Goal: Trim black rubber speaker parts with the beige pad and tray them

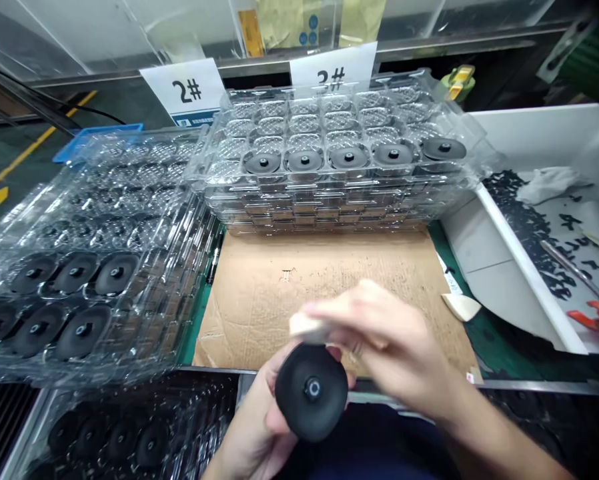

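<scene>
The left hand is holding a round black disc from behind, in its fingers. The right hand grips a small pale block against the disc's upper edge. Farther away are a cardboard sheet and stacked clear plastic trays.

Blurred pale scrap (right hand)

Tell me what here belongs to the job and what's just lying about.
Job in hand: left hand holding a black round disc; right hand holding a pale block against it.
Lying about: stacked clear trays of discs, cardboard sheet, pale wedge, black scraps, orange-handled tool.
</scene>
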Demonstrator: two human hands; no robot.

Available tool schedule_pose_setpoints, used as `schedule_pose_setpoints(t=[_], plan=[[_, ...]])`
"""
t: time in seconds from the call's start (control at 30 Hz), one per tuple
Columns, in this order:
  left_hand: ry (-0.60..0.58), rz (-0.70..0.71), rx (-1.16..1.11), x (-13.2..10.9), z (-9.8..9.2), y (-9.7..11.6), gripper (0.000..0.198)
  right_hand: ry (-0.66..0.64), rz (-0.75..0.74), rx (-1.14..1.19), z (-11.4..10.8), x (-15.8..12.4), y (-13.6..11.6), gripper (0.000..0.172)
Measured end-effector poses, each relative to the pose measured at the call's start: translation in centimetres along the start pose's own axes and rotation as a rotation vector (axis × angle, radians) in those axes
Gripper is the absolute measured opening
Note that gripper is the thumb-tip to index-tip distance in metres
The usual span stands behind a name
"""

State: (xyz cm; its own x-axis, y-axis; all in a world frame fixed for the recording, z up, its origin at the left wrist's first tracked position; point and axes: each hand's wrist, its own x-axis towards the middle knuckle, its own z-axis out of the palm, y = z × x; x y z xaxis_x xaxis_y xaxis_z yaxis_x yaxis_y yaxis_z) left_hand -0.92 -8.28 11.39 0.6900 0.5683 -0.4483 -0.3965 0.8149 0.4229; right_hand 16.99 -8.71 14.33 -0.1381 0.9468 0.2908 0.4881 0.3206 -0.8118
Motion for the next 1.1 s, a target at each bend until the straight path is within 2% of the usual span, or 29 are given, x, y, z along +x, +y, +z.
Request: schedule_pose_setpoints(t=[0.07, 0.13, 0.2, 0.3, 0.4, 0.5, 0.63, 0.8, 0.9, 1.0, 1.03, 1.1], plan=[[-0.072, 0.019, -0.041, 0.1, 0.0, 0.1, 0.058, 0.028, 0.284, 0.019, -0.2, -0.8, 2.6, 0.028], [-0.122, 0.032, -0.071, 0.2, -0.3, 0.3, 0.053, -0.056, 0.430, -0.020, 0.4, -2.4, 5.3, 0.026], [-0.129, 0.031, -0.083, 0.3, -0.6, 0.4, 0.051, -0.115, 0.471, -0.099, 2.0, -4.5, 7.4, 0.030], [-0.101, 0.019, -0.099, 0.5, -1.0, 0.4, 0.052, -0.025, 0.514, -0.223, 4.8, -7.6, 8.9, 0.038], [-0.039, 0.007, -0.108, 0.7, -1.2, 0.4, 0.055, 0.035, 0.516, -0.286, 6.6, -9.2, 9.2, 0.040], [0.011, -0.006, -0.122, 0.9, -1.1, 0.3, 0.060, 0.058, 0.500, -0.299, 6.9, -9.0, 9.2, 0.042], [0.058, 0.012, -0.126, 1.0, -0.8, 0.2, 0.055, 0.061, 0.453, -0.236, 6.4, -7.8, 8.5, 0.034], [0.119, 0.060, -0.118, 0.9, -1.1, -0.1, 0.053, 0.008, 0.374, -0.133, 6.6, -7.5, 7.5, 0.030], [0.127, 0.076, -0.119, 1.1, -1.2, -0.2, 0.055, -0.006, 0.378, -0.112, 5.7, -6.7, 6.9, 0.027], [0.172, 0.122, -0.070, 1.3, -1.0, -0.4, 0.057, 0.107, 0.379, -0.107, 3.9, -4.8, 4.4, 0.029], [0.196, 0.140, -0.050, 1.3, -1.0, -0.5, 0.057, 0.154, 0.330, -0.106, 3.3, -4.1, 3.1, 0.031], [0.216, 0.141, -0.029, 1.5, -0.9, -0.7, 0.056, 0.210, 0.134, -0.112, 2.8, -2.9, 0.5, 0.036]])
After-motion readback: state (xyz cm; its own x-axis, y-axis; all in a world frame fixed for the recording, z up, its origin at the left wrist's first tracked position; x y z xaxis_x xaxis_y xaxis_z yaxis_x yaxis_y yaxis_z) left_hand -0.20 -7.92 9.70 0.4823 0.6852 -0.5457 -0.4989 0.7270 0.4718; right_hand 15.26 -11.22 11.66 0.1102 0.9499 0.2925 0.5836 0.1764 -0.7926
